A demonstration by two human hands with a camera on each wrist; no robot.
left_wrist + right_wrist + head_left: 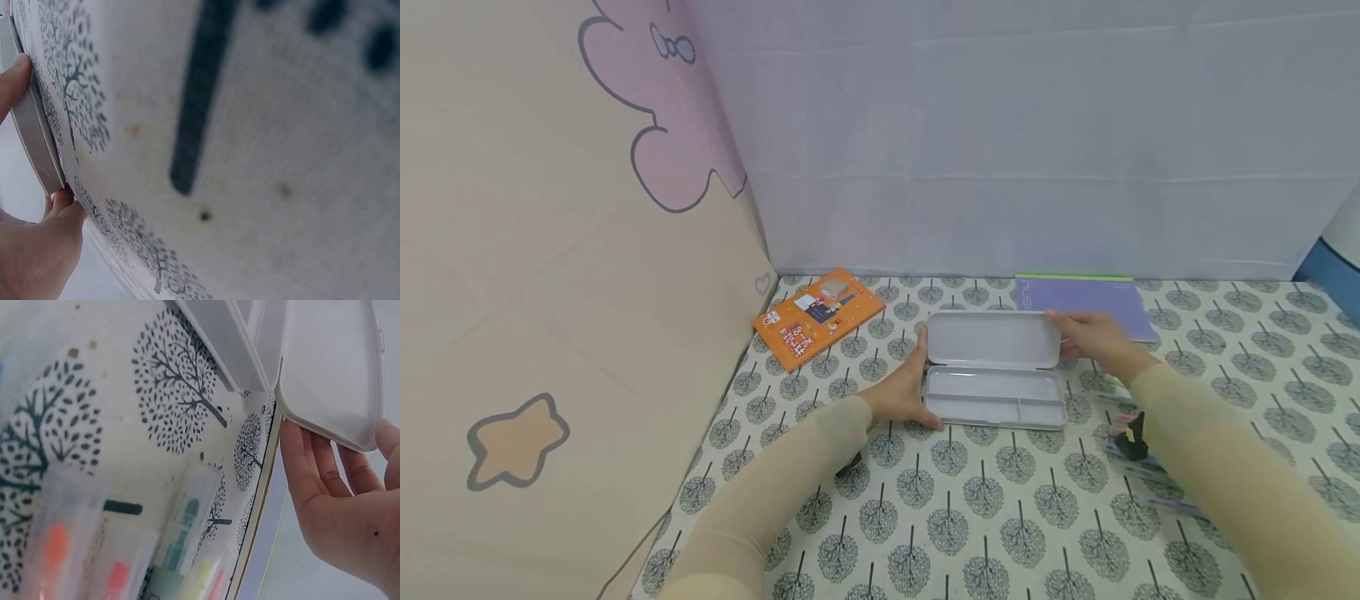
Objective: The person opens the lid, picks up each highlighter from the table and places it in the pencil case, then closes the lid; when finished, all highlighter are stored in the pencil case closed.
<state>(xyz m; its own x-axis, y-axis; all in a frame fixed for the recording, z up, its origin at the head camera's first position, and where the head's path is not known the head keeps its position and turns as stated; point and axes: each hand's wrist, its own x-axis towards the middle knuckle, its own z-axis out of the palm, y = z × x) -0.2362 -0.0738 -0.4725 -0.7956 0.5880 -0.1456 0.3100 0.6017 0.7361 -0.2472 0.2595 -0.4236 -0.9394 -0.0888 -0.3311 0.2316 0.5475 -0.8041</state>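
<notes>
A white pencil case [970,408] lies unfolded on the patterned tablecloth, its lid [992,337] raised at the back. Its divided tray shows no contents in the head view. My left hand [898,392] grips the case's left end, thumb at the front corner and fingers along the side; in the left wrist view that hand [40,256] spans the case's pale side wall [37,137]. The lid's right edge is pinched by my right hand [1093,340], with the thumb over the rim and fingers behind in the right wrist view.
Several highlighters [178,537] in clear-looking barrels lie under my right forearm. An orange book [820,318] sits at the back left. Behind my right hand is a purple notebook [1093,304]. Cloth walls [1000,150] border the table's back and left.
</notes>
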